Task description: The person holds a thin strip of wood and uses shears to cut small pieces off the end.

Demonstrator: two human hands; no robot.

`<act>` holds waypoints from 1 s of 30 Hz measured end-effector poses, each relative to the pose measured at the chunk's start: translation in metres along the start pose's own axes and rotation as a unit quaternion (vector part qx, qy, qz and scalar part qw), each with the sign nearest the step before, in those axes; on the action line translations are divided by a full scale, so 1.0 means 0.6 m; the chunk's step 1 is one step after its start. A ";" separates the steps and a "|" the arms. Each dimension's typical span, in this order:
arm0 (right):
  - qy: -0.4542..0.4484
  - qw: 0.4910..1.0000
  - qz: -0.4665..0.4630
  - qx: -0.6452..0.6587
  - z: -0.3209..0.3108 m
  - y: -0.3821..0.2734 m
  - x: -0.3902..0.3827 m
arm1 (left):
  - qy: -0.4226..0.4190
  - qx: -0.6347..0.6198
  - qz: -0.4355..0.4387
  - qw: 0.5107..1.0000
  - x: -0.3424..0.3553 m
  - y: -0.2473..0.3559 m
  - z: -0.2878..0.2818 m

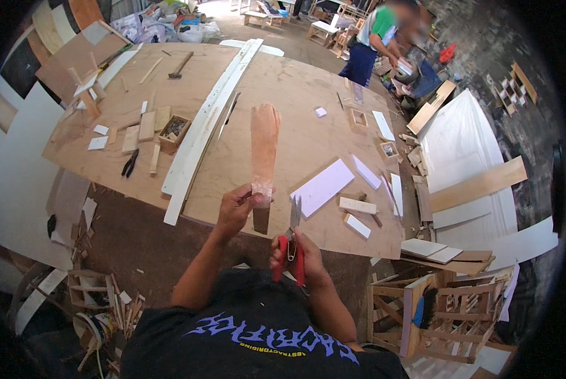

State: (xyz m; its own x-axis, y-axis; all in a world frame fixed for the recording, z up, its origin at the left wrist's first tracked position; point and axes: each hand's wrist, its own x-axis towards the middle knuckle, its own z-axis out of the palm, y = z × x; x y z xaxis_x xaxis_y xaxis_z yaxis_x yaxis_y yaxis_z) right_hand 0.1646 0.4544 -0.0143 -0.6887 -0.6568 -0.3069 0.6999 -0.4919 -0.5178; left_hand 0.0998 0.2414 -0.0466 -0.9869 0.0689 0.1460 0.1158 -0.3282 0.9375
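Note:
My left hand [235, 210] pinches a long, thin reddish-brown strip that looks like wood veneer [266, 142]. The strip is held over the table's near edge, its wider end pointing away from me. Around my fingertips it shows a pale patch, and its lower end is darker. In my right hand [306, 256] is a pair of red-handled snips [295, 215], blades pointing up and away. Those blades stand just right of the strip, apart from it. A pale lilac board [323, 187] lies on the table [232, 170] beyond the snips.
A long white plank [210, 132] crosses the table. Left of it lie a hammer [180, 65], black pliers [130, 163], wood blocks and a small wooden box [174, 134]. Small blocks lie at right. A wooden crate [447, 309] stands near right. Another person [378, 44] works at far right.

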 end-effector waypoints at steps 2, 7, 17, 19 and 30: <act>0.012 0.997 -0.011 -0.071 0.020 -0.003 -0.002 | 0.009 -0.001 -0.002 1.000 -0.001 0.007 0.004; -0.023 0.996 0.032 -0.081 0.035 0.011 0.013 | 0.027 0.019 -0.009 0.999 0.000 0.011 0.009; -0.040 0.992 0.106 -0.064 0.044 0.004 0.043 | 0.052 0.033 0.012 0.998 -0.011 -0.009 -0.014; -0.018 0.992 0.118 -0.036 0.025 0.014 0.051 | 0.059 0.043 0.005 0.997 -0.002 -0.019 -0.019; 0.027 0.993 0.117 -0.013 -0.035 0.037 0.062 | 0.068 0.026 -0.013 0.997 0.005 -0.067 -0.022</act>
State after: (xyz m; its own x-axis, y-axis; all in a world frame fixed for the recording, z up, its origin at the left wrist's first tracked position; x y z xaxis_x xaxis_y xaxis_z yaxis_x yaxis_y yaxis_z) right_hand 0.1505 0.4313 -0.0538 -0.5183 -0.7188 -0.4633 0.8369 -0.3148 -0.4478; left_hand 0.0908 0.2423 -0.0879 -0.9953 -0.0533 0.0806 0.0923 -0.2790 0.9558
